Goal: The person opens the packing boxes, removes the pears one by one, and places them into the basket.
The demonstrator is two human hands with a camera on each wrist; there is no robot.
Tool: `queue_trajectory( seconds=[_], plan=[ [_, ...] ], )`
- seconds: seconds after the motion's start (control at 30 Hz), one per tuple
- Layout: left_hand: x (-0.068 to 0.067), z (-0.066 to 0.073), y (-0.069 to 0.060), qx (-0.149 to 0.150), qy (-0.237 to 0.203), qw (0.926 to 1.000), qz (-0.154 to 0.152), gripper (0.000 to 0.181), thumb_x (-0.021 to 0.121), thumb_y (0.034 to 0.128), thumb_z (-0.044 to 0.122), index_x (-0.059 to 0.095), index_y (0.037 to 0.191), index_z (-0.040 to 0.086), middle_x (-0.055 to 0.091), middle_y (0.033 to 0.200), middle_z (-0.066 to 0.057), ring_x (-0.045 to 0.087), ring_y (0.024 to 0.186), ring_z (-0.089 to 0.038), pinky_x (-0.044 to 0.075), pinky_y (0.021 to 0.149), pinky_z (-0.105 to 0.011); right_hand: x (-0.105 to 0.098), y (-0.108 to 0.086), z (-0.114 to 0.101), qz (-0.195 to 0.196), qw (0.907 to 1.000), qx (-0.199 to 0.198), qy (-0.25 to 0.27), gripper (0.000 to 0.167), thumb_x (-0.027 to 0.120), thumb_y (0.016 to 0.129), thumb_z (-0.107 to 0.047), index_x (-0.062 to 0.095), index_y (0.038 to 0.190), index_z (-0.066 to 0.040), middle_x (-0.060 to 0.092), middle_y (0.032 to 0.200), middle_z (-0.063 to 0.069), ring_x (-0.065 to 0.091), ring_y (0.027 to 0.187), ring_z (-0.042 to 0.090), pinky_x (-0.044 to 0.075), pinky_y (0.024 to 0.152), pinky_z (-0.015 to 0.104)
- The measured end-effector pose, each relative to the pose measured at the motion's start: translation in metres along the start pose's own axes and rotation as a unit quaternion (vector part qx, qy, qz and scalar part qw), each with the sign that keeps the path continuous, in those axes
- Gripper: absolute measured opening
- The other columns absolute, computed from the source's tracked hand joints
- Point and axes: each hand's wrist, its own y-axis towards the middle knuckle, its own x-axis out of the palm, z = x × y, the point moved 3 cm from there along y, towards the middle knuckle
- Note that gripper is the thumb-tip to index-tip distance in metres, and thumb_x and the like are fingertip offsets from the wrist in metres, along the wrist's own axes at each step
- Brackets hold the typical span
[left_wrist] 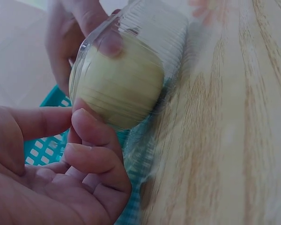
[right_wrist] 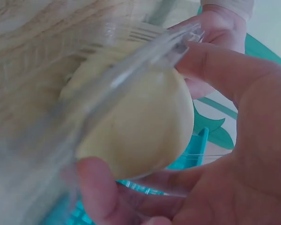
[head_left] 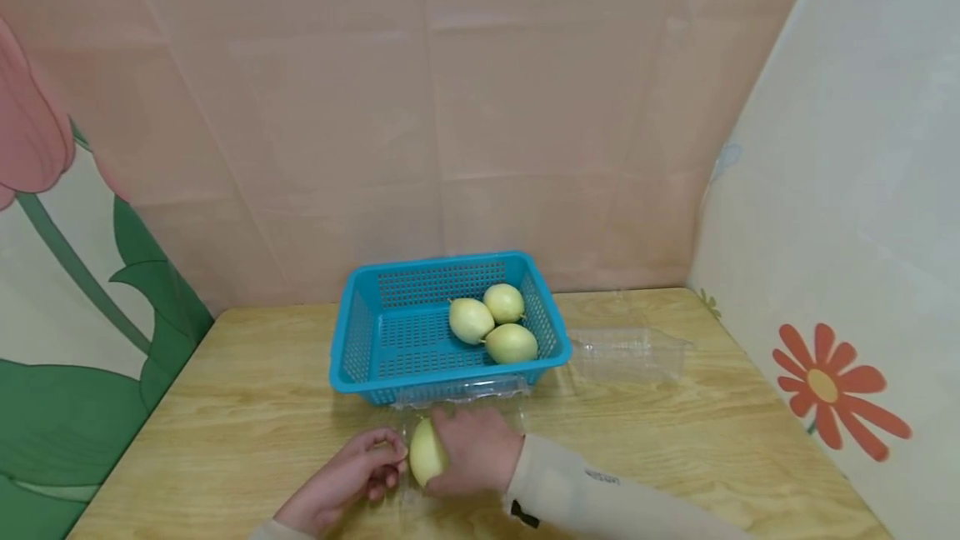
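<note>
A clear plastic clamshell box (head_left: 514, 415) lies on the table in front of the blue basket. My right hand (head_left: 476, 448) holds a pale yellow-green pear (head_left: 426, 455) at the left part of the box, fingers and thumb curled around it. In the right wrist view the pear (right_wrist: 140, 122) sits between thumb and fingers, with the box's plastic edge (right_wrist: 126, 70) crossing in front. My left hand (head_left: 352, 473) is at the box's left side. In the left wrist view its thumb and index finger pinch the clear rim beside the pear (left_wrist: 122, 84).
The blue perforated basket (head_left: 356, 319) stands behind the hands, with three pears (head_left: 512, 344) in its right half. Another clear plastic box (head_left: 630, 354) lies to the right of the basket. A pink cloth wall (head_left: 450, 107) rises behind the wooden table (head_left: 247, 407).
</note>
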Motion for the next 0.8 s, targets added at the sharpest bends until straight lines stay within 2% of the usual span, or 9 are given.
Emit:
queue_trajectory(
  seconds=[0.2,0.4,0.53,0.63,0.8],
  plan=[
    [0.002,0.001,0.000,-0.005,0.001,1.0000,0.008,0.012,0.059,0.0967,0.018,0.056,0.096,0.006,0.061,0.083,-0.001,0.049,0.066,-0.008,0.038,0.052,-0.017,0.002,0.002,0.002,-0.019,0.9991,0.018,0.034,0.069,0.081,0.066,-0.057,0.057,0.114,-0.014,0.056,0.075,-0.005,0.051,0.062,0.010,0.041,0.054,0.029],
    [0.003,0.001,0.001,-0.004,0.001,0.9999,0.015,0.011,0.059,0.0955,0.017,0.056,0.096,0.006,0.061,0.083,-0.001,0.048,0.065,-0.008,0.038,0.052,-0.017,0.003,0.003,0.007,-0.021,0.9979,0.022,0.058,0.075,0.082,0.065,-0.057,0.058,0.121,-0.013,0.060,0.081,-0.006,0.054,0.070,0.010,0.043,0.059,0.028],
    [0.003,0.001,0.001,-0.001,0.000,0.9998,0.019,0.011,0.059,0.0955,0.016,0.056,0.096,0.005,0.061,0.082,-0.001,0.048,0.065,-0.008,0.038,0.052,-0.017,0.002,0.002,0.008,-0.028,0.9970,0.028,0.066,0.056,0.081,0.066,-0.056,0.062,0.097,-0.014,0.056,0.074,-0.007,0.051,0.065,0.010,0.042,0.055,0.028],
    [0.002,0.001,0.001,0.000,0.001,0.9998,0.021,0.012,0.059,0.0958,0.016,0.056,0.097,0.005,0.061,0.082,-0.001,0.048,0.065,-0.008,0.038,0.052,-0.017,0.003,0.001,0.009,-0.037,0.9963,0.034,0.071,0.048,0.079,0.067,-0.056,0.058,0.081,-0.016,0.052,0.068,-0.007,0.048,0.060,0.011,0.040,0.051,0.028],
    [0.002,-0.002,0.001,0.006,0.002,0.9998,0.017,0.013,0.059,0.0963,0.016,0.056,0.098,0.004,0.060,0.083,-0.001,0.048,0.065,-0.008,0.037,0.051,-0.017,0.005,0.000,0.013,-0.044,0.9945,0.041,0.086,0.048,0.078,0.066,-0.057,0.058,0.080,-0.015,0.053,0.068,-0.006,0.049,0.059,0.012,0.041,0.051,0.028]
  ],
)
